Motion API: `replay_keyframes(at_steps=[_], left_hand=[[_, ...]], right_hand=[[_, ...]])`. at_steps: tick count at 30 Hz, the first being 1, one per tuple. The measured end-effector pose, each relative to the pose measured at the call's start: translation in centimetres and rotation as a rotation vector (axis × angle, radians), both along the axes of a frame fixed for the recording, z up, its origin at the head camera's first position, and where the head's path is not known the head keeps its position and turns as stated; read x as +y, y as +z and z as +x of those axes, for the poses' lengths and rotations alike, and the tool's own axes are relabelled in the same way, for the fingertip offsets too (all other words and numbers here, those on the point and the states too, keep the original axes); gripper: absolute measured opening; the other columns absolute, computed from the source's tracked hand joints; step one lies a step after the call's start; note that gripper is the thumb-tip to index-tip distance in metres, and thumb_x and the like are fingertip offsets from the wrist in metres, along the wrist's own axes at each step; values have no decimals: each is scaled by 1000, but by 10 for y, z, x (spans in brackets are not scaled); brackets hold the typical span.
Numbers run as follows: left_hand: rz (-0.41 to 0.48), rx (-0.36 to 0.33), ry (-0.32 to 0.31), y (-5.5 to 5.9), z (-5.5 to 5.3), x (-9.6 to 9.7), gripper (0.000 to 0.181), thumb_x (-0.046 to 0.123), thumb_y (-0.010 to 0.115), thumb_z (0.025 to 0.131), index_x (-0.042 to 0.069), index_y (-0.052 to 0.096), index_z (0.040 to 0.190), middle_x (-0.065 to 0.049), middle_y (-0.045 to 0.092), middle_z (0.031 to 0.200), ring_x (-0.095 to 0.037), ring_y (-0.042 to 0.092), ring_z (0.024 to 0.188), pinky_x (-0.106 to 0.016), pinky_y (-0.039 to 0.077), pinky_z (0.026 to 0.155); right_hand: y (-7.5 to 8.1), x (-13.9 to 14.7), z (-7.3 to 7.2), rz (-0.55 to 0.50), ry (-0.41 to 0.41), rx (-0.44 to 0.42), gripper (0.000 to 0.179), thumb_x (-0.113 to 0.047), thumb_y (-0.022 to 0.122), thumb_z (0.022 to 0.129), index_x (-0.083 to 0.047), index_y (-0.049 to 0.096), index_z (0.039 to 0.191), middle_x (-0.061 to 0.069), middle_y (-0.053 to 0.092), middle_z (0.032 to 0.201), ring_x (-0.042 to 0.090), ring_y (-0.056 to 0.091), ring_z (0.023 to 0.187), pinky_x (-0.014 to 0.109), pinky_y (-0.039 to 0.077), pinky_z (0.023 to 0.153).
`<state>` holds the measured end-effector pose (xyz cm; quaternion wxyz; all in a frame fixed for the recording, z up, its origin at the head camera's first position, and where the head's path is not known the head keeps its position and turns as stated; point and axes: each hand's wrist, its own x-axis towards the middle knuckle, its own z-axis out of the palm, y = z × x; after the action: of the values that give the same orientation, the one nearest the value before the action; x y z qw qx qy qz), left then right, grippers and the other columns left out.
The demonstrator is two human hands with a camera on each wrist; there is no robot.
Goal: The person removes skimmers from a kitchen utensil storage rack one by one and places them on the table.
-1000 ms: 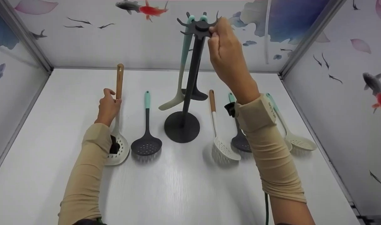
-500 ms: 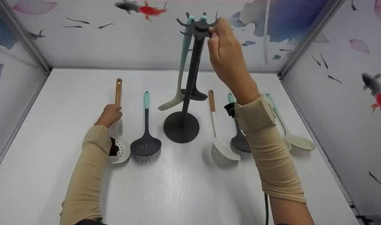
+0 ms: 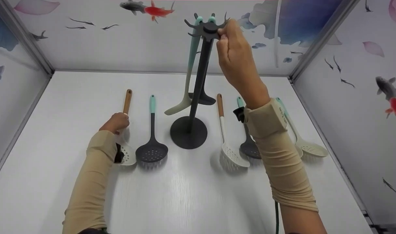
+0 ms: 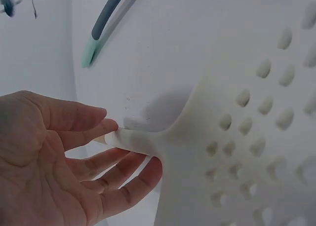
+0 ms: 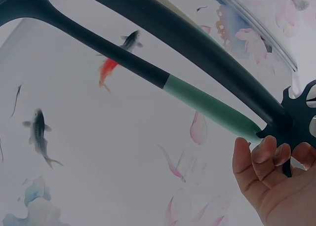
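My left hand (image 3: pixel 117 122) pinches the white shaft of a perforated skimmer (image 3: pixel 127 100) below its wooden handle. In the left wrist view, thumb and fingers of the hand (image 4: pixel 74 157) lie around that shaft, and the skimmer's broad holed head (image 4: pixel 182 159) fills the right side. High at the back, my right hand (image 3: pixel 236 57) grips the hooked top of a black utensil stand (image 3: pixel 202 65). A pale utensil (image 3: pixel 181 105) and a dark one (image 3: pixel 206 98), both mint-handled, hang from its hooks. In the right wrist view, curled fingertips of the hand (image 5: pixel 274 181) meet the hook plate (image 5: pixel 289 122).
A black skimmer (image 3: pixel 153 145) lies between my left hand and the stand's round base (image 3: pixel 178 131). To the right are a wooden-handled white skimmer (image 3: pixel 234 156), a dark one (image 3: pixel 249 148) and pale mint-handled ones (image 3: pixel 310 149), partly behind my right sleeve (image 3: pixel 282 156). Panels enclose the table.
My left hand has closed on the skimmer and shifted slightly toward me and to the right. The skimmer's handle end has come nearer and swung right. My right hand has stayed on the stand.
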<state>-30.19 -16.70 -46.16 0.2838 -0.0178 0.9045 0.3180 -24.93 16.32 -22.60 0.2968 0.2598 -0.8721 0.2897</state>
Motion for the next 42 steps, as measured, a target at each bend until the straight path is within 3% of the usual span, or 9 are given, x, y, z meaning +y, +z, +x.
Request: replay_keyframes(at_steps=[4, 7, 11, 13, 16, 21, 28, 35, 42], left_hand=[[-18, -6, 11, 2, 0, 1, 45, 2, 27, 91, -14, 35, 133, -33, 32, 134, -31, 41, 103, -45, 51, 85], [4, -28, 6, 6, 1, 0, 47, 4, 29, 91, -12, 33, 135, -33, 30, 135, -35, 43, 109, -46, 49, 89], [27, -58, -24, 15, 4, -6, 58, 12, 31, 93, -6, 15, 145, -33, 13, 148, -44, 32, 129, -52, 41, 98], [16, -44, -51, 20, 5, -8, 59, 16, 32, 94, -5, 12, 146, -33, 12, 148, -47, 29, 131, -55, 37, 101], [7, 12, -58, 30, 5, -9, 63, 18, 33, 95, -6, 6, 146, -34, 12, 148, -49, 22, 133, -57, 29, 105], [32, 115, -3, 47, 1, -4, 69, 18, 37, 95, -7, -3, 145, -37, 5, 147, -50, 8, 137, -57, 16, 111], [89, 299, 26, 67, 0, 17, 68, 19, 40, 95, -5, 3, 146, -38, 15, 145, -48, 22, 134, -55, 22, 110], [221, 485, 19, 91, 8, 46, 63, 23, 45, 96, 3, 15, 148, -26, 11, 151, -41, 17, 139, -52, 19, 112], [412, 661, -59, 115, 24, 86, 56, 30, 46, 97, 12, 27, 146, -16, 25, 150, -33, 32, 135, -45, 33, 108]], right_hand=[[0, 0, 0, 3, -1, 0, 25, -11, 26, 95, 6, 42, 101, 2, 34, 83, 13, 31, 70, 22, 28, 60], [0, 0, 0, 1, -5, -2, 25, -12, 25, 95, 6, 41, 101, 3, 34, 84, 12, 32, 71, 22, 28, 61], [0, -1, 0, -8, -10, -7, 24, -12, 26, 95, 5, 41, 100, 2, 33, 84, 12, 32, 72, 22, 29, 61], [0, -2, 0, -15, -12, -11, 24, -12, 26, 95, 5, 41, 100, 0, 33, 83, 12, 31, 71, 22, 28, 61], [0, -2, 0, -22, -16, -15, 23, -12, 26, 95, 5, 41, 99, -1, 32, 83, 12, 31, 70, 23, 28, 60], [1, -2, 0, -16, -12, -14, 24, -12, 26, 95, 5, 40, 99, -1, 31, 81, 12, 31, 69, 23, 27, 59], [0, -1, 0, 0, -5, -6, 23, -12, 25, 95, 5, 40, 99, -1, 30, 83, 13, 30, 70, 23, 27, 60], [0, -1, 0, -9, -7, -3, 23, -12, 25, 94, 5, 40, 98, -1, 30, 82, 13, 31, 69, 23, 27, 59], [0, 0, 1, -6, -17, -9, 24, -13, 26, 95, 5, 42, 100, 0, 33, 82, 12, 31, 68, 23, 28, 59]])
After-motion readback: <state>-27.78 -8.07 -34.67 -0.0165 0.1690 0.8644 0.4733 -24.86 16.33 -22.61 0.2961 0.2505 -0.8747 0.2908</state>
